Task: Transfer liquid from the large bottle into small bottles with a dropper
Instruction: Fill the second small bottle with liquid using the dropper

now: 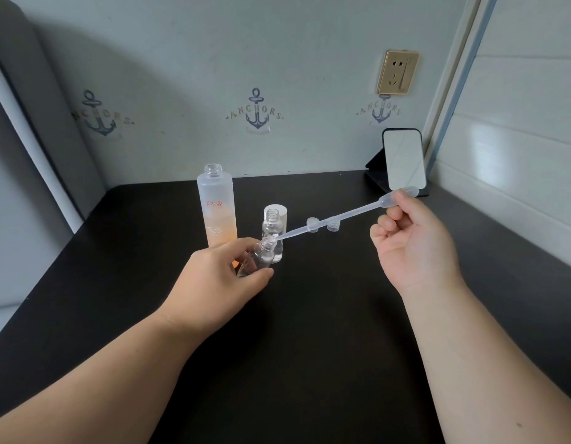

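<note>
Anchor-print wallpaper backs a dark table. Near its far edge stands the large bottle, uncapped. Just before it the left hand grips a tilted small bottle. The right hand pinches the dropper bulb, its tip seemingly at that bottle's mouth. A second small bottle stands upright behind.

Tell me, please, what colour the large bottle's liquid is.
Pale orange, in the large bottle; head view.
</note>
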